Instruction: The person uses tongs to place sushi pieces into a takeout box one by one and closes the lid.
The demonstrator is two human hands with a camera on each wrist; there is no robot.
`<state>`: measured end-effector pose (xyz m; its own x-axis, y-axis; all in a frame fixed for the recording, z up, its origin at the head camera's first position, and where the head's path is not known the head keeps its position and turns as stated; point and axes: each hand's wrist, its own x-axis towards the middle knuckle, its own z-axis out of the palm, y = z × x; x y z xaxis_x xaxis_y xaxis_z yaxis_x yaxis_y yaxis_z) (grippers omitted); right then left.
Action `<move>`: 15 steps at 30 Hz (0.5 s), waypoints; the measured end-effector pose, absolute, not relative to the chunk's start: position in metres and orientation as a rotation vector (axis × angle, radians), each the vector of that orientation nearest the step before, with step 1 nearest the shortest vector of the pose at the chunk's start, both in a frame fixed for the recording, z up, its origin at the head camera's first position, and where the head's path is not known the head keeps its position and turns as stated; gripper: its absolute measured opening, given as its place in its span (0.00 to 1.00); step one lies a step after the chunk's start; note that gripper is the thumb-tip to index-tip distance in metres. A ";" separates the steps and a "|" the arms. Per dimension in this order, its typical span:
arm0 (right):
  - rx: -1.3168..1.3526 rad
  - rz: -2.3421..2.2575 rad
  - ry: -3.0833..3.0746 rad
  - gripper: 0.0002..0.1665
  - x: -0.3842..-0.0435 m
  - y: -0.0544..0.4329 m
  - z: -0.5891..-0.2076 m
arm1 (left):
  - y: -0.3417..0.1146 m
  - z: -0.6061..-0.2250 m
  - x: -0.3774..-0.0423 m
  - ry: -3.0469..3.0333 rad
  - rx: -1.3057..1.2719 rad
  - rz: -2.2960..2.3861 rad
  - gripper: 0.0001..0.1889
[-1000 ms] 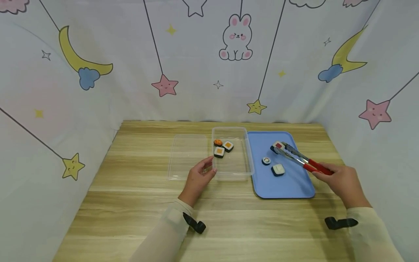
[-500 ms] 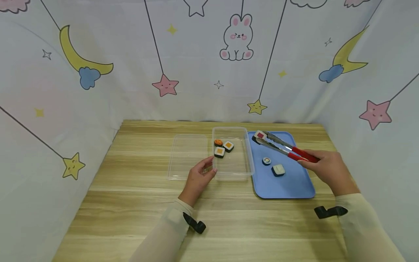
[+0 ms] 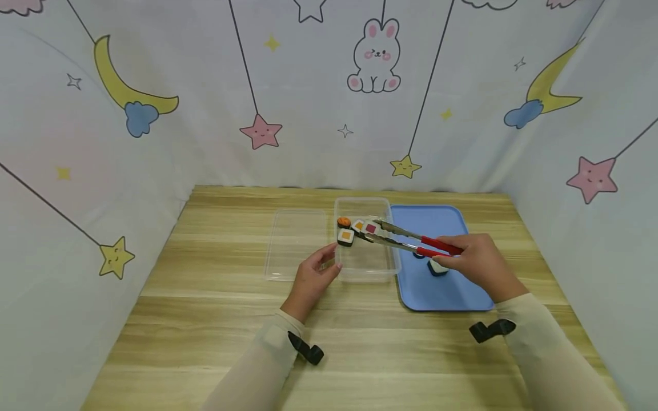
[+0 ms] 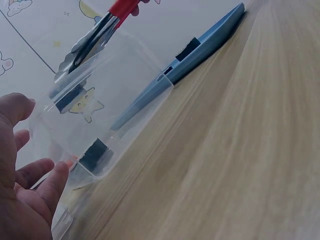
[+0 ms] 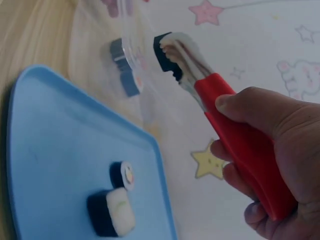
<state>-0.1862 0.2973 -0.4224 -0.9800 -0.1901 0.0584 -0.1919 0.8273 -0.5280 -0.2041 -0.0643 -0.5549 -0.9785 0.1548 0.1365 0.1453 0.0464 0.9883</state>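
My right hand (image 3: 480, 265) grips metal tongs with red handles (image 3: 432, 245). Between the tong tips is a toy sushi piece with a dark red centre (image 3: 370, 229), held above the clear plastic container (image 3: 367, 267); the left wrist view shows it high above the bottom. Inside the container sit an orange-topped sushi piece (image 3: 344, 221) and two yellow-centred ones, the nearer sushi piece (image 3: 346, 237) in full view and the other partly covered by the held piece. My left hand (image 3: 313, 279) touches the container's left side near the front corner, fingers loosely extended in the left wrist view (image 4: 40, 175).
Right of the container lies a blue tray (image 3: 442, 294), bearing a white-topped sushi piece (image 5: 112, 212) and a small round roll (image 5: 122, 175). The container's right rim overlaps the tray's edge. A clear flat lid (image 3: 295, 245) lies left of the container on the wooden table (image 3: 334, 354).
My right hand has moved left with the tongs, carrying the red-centred sushi piece from the blue tray to over the container. My left hand has stayed at the container's side.
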 end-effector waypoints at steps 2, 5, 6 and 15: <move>0.331 0.860 -3.028 0.26 -0.189 0.290 -0.422 | -0.065 -0.554 -0.204 2.268 0.331 2.142 0.27; 0.369 0.839 -3.056 0.24 -0.195 0.280 -0.424 | -0.065 -0.554 -0.204 2.270 0.331 2.141 0.27; 0.385 0.831 -3.064 0.24 -0.197 0.277 -0.424 | -0.065 -0.554 -0.204 2.272 0.328 2.140 0.27; 0.513 0.794 -3.136 0.23 -0.210 0.256 -0.424 | -0.064 -0.553 -0.204 2.261 0.308 2.144 0.27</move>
<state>-0.2104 0.2563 -0.4241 -0.9422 -0.3309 -0.0525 -0.2660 0.8342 -0.4830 -0.2037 -0.0645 -0.5529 -0.9806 0.1492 0.1274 0.1351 0.0427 0.9899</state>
